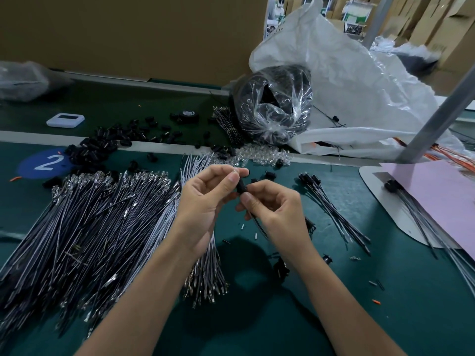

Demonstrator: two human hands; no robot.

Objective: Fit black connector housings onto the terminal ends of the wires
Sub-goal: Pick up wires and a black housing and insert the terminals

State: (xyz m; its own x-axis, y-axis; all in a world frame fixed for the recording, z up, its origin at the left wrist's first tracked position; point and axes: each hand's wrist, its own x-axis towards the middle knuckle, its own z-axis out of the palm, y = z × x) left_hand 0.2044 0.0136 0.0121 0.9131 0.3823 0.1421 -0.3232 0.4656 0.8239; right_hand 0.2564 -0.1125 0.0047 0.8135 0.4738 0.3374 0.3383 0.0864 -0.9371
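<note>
A black housing (241, 188) is held at centre. The left hand (205, 199) pinches its top from ten o'clock. The right hand (279, 209), at four o'clock, pinches its wire (258, 223).

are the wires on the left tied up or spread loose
Spread loose: the wire pile fans out flat across the green belt, its terminal ends splayed apart, with no tie visible around it.

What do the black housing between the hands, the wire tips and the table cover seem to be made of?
Black housing: likely moulded plastic, matte, no glint. Wire tips: probably bare metal, silvery with bright glints. Table cover: dull green and smooth, perhaps rubber or vinyl; I cannot tell which.
</note>
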